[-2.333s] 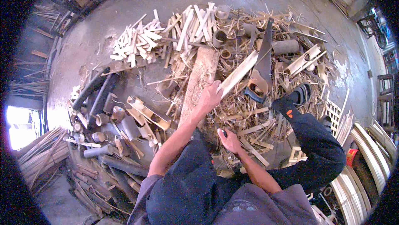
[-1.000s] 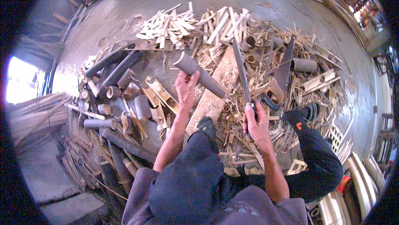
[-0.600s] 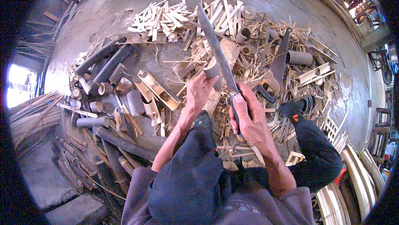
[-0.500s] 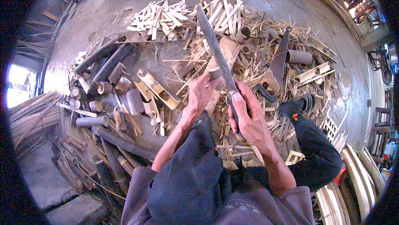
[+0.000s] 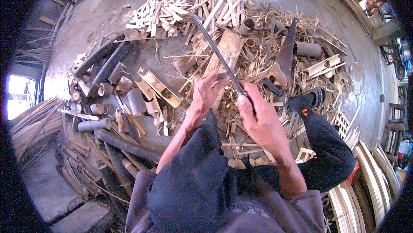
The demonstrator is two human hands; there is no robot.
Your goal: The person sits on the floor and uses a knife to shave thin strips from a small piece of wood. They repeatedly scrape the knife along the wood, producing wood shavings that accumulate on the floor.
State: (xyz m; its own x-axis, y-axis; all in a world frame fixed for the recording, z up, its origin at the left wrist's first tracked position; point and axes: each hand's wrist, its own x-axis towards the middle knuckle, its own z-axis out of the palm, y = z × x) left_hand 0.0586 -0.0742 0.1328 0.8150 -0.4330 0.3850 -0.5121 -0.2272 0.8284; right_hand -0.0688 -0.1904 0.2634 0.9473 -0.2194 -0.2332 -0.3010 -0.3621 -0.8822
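Note:
My right hand (image 5: pixel 263 119) is wrapped round the handle of a long knife (image 5: pixel 216 50), whose dark blade slants away to the far left. Seen nearly edge-on, the blade passes just over a short bamboo piece (image 5: pixel 222 74). My left hand (image 5: pixel 205 92) grips that piece between thumb and fingers; I cannot tell whether the blade touches it. Beyond the hands, a worn wooden block (image 5: pixel 230 46) lies among shavings, partly behind the blade.
A pile of pale split strips (image 5: pixel 161 13) lies at the far side. A handsaw (image 5: pixel 286 56) rests on shavings to the right. Cut bamboo tubes (image 5: pixel 137 101) and dark bamboo poles (image 5: pixel 112 67) are scattered at left. My bent legs (image 5: pixel 191 168) frame the near side.
My right hand has rolled the knife, so the blade's broad face has turned to a thin edge-on line. The left hand still grips the bamboo piece.

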